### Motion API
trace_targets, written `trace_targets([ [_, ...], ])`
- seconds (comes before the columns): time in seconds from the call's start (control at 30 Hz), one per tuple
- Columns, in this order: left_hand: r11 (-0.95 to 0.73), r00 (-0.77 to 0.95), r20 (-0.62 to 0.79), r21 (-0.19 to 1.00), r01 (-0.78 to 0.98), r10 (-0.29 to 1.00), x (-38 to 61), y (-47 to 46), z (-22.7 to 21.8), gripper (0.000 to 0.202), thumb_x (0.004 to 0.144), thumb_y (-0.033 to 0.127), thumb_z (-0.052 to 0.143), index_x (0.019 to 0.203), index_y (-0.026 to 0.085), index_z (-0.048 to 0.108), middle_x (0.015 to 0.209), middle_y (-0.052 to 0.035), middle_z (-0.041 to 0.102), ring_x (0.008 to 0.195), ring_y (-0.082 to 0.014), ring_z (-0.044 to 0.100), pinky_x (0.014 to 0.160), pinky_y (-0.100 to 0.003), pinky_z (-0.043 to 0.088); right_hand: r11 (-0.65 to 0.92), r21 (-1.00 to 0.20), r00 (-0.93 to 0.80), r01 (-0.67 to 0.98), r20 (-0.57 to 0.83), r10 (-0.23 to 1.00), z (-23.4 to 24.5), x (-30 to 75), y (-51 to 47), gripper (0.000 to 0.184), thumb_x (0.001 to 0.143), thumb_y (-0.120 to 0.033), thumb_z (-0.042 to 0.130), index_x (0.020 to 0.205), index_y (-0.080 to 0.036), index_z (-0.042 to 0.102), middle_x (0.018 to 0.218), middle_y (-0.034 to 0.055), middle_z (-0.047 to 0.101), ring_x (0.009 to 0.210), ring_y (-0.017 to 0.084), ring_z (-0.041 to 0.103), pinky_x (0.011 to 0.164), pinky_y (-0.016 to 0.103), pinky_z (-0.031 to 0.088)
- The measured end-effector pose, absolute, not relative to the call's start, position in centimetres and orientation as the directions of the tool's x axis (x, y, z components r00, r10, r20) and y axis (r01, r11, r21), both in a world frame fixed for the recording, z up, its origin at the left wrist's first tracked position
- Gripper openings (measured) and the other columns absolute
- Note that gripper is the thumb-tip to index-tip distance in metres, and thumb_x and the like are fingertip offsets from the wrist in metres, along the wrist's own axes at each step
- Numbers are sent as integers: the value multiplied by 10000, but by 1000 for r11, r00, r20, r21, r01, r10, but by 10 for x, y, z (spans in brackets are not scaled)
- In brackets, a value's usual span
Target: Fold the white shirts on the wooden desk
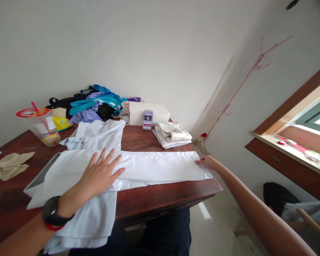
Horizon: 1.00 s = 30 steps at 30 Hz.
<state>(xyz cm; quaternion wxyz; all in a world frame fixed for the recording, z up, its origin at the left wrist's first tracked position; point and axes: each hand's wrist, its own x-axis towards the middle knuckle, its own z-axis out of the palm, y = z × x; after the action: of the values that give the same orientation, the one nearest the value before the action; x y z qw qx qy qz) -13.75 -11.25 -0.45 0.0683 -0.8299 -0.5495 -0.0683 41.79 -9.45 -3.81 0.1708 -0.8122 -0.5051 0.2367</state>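
A white shirt lies stretched across the dark wooden table, its long folded strip running to the right edge. Pale parts that look like sleeves spread out at the left, one toward the wall and one hanging over the near edge. My left hand, with a black band on the wrist, rests on the cloth with its fingers spread. At the far right end of the strip, my right hand pinches the edge of the fabric between thumb and fingers.
A small folded stack of clothes sits behind the strip, beside a white box. Piled clothes lie against the wall. A plastic cup with a straw and a crumpled brown napkin are at the left. A pink coat stand leans into view.
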Motion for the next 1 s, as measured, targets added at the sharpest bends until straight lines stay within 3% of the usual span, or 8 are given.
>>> trace_targets([
  [0.17,-402,397,174,-3,916,901,-104,-122,-40,651,945,570,530,1508,244,541,1634,-146,359,1521,-455,239,1178,-707,171,-554,-554,360,621,-426,830,-24,407,-98,302,706,-370,856,673,-139,665,550,33,597,499,146,542,433,236,418],
  [0.3,-396,377,199,60,916,904,-104,-123,-49,629,941,555,553,1510,286,537,1650,-139,331,1521,-491,195,1147,-783,78,-547,-689,227,475,-504,833,-5,398,-110,297,809,-407,783,926,-139,735,867,123,773,696,198,716,586,258,573],
  [0.43,-418,405,128,100,903,905,-106,-122,-43,654,950,557,552,1527,252,516,1667,-140,281,1542,-458,149,1193,-718,91,-457,-875,120,163,-442,889,27,375,-114,263,859,-353,741,1002,-133,736,1000,156,785,762,213,750,677,273,611],
  [0.5,-481,478,65,160,862,876,-102,-125,-37,640,990,550,495,1547,235,484,1672,-134,260,1555,-415,146,1221,-660,125,-386,-914,94,122,-377,921,44,352,-109,233,856,-320,740,994,-132,734,982,146,785,746,207,745,669,267,606],
  [0.57,-567,587,2,264,781,810,-95,-130,-33,635,1035,563,398,1581,240,420,1677,-114,243,1563,-357,162,1242,-590,165,-337,-933,39,130,-335,942,60,321,-100,234,838,-323,757,976,-136,732,977,130,781,753,207,740,684,275,604],
  [0.67,-665,729,-45,373,647,683,-77,-142,-29,695,1038,635,325,1613,243,344,1686,-99,200,1572,-312,139,1261,-534,154,-267,-928,-22,259,-282,959,75,263,-84,245,819,-381,770,856,-147,707,815,71,744,635,162,677,562,236,548],
  [0.87,-716,762,-11,334,613,647,-47,-159,-32,767,966,649,506,1589,217,390,1687,-136,199,1569,-372,88,1253,-600,91,-85,-782,-241,617,-291,926,72,152,-64,325,815,-376,762,661,-175,558,522,-52,492,481,80,479,411,164,402],
  [1.0,-706,756,14,370,604,654,-41,-160,-30,731,958,618,540,1520,154,483,1649,-209,288,1552,-408,161,1244,-620,110,-15,-693,-321,721,-353,879,55,117,-64,311,826,-302,732,634,-174,524,512,-51,483,452,79,475,385,167,391],
])
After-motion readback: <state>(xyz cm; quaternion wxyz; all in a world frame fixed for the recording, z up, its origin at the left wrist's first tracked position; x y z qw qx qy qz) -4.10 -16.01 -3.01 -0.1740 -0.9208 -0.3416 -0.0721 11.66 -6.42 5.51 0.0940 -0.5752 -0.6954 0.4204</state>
